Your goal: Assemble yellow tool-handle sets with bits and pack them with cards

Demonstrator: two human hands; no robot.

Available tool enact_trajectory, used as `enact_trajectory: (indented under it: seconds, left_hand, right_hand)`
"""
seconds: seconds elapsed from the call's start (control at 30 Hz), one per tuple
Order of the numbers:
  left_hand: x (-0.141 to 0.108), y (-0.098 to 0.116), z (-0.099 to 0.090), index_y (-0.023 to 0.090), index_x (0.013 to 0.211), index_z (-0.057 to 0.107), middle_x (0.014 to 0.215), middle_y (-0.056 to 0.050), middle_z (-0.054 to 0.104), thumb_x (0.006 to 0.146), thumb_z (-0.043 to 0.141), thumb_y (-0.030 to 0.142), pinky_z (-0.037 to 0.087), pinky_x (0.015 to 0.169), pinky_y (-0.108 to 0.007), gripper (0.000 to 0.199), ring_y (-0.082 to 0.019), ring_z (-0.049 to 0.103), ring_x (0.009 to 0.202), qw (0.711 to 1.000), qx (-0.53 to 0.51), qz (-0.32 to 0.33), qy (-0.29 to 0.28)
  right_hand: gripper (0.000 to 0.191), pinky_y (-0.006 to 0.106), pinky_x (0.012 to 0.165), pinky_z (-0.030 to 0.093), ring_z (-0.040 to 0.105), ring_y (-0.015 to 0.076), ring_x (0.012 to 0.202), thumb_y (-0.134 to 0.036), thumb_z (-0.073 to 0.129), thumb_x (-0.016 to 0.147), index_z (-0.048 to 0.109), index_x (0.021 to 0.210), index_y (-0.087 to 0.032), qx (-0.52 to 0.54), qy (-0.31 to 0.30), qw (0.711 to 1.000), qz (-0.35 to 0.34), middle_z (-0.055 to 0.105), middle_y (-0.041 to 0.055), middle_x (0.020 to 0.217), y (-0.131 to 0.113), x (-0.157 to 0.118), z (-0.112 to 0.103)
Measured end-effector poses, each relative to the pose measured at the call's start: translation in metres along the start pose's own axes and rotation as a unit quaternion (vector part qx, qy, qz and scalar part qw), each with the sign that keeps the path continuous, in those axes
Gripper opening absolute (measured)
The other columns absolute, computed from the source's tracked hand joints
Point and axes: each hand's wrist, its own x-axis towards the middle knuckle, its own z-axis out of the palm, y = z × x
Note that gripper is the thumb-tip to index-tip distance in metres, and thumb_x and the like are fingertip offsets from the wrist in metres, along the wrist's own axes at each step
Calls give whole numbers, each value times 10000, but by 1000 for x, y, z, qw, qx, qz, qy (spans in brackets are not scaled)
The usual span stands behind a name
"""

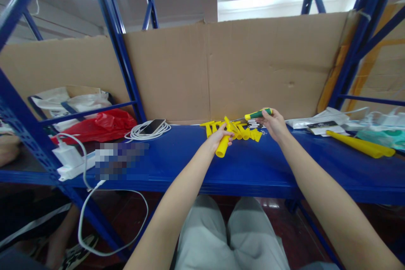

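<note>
My left hand point(219, 136) is closed round a yellow plastic piece with a tubular handle point(222, 147), its open end toward me. In my right hand point(274, 125) is a screwdriver point(258, 114) with a green and yellow handle. Its shaft points left, and the tip reaches the upper part of the yellow piece; whether it sits on a screw is too small to tell. Behind and between my hands lie several more yellow plastic pieces point(246, 134) on the blue shelf point(177, 156). Small black and white items point(254, 124) and tiny metal bits lie beside them.
A phone point(153, 126) rests on a coiled white cable point(134, 133). Left stand a power strip point(77, 168) with a charger and a red bag point(104, 125). Long yellow pieces point(360, 144) lie right. Cardboard point(247, 67) backs the shelf; blue posts point(117, 46) flank it. Another person's leg point(61, 232) shows lower left.
</note>
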Motion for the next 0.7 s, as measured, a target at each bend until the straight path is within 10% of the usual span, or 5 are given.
enact_trajectory:
  seconds: [0.7]
  left_hand:
    - [-2, 0, 0, 324, 1474, 125, 694, 40, 487, 777, 425, -43, 332, 403, -151, 844, -46, 416, 399, 999, 27, -4, 27]
  right_hand:
    - [421, 232, 541, 538, 619, 106, 504, -447, 812, 600, 497, 735, -203, -94, 24, 995, -14, 594, -51, 615, 3, -4, 3]
